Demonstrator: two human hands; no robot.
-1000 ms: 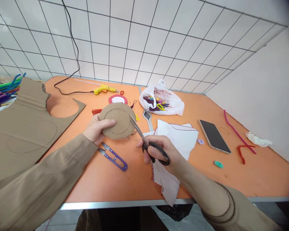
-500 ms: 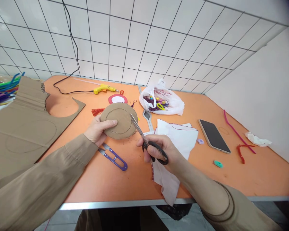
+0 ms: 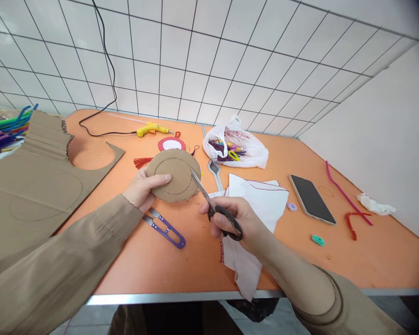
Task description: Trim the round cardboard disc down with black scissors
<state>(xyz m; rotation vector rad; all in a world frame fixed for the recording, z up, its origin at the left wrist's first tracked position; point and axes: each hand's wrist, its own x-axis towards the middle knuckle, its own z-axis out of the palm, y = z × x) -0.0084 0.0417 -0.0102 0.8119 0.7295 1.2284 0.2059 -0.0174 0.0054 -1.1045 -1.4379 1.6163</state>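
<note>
My left hand [image 3: 142, 188] grips the left edge of a round cardboard disc [image 3: 172, 174], thumb on top. A smaller circle is marked on the disc's face. My right hand [image 3: 232, 216] is closed round the black handles of a pair of scissors [image 3: 203, 190]. The blades lie nearly together, with their tips at the right part of the marked circle; whether they pierce the card I cannot tell. Below the disc lie purple thread snips [image 3: 165, 228]. Behind it are a red-and-white round piece [image 3: 172, 144] and a red tassel [image 3: 142, 162], partly hidden.
A yellow glue gun [image 3: 152, 129] with a black cord lies at the back. A white plastic bag [image 3: 251, 149] holds colourful bits. White cloth [image 3: 254, 200] lies under my right hand. Further right is a phone [image 3: 311, 199]. A large cut cardboard sheet [image 3: 38, 186] covers the left side.
The scissor handles have drawn closer together, and the blades look more closed. My left hand and the disc keep their place; the whole view has shifted very slightly.
</note>
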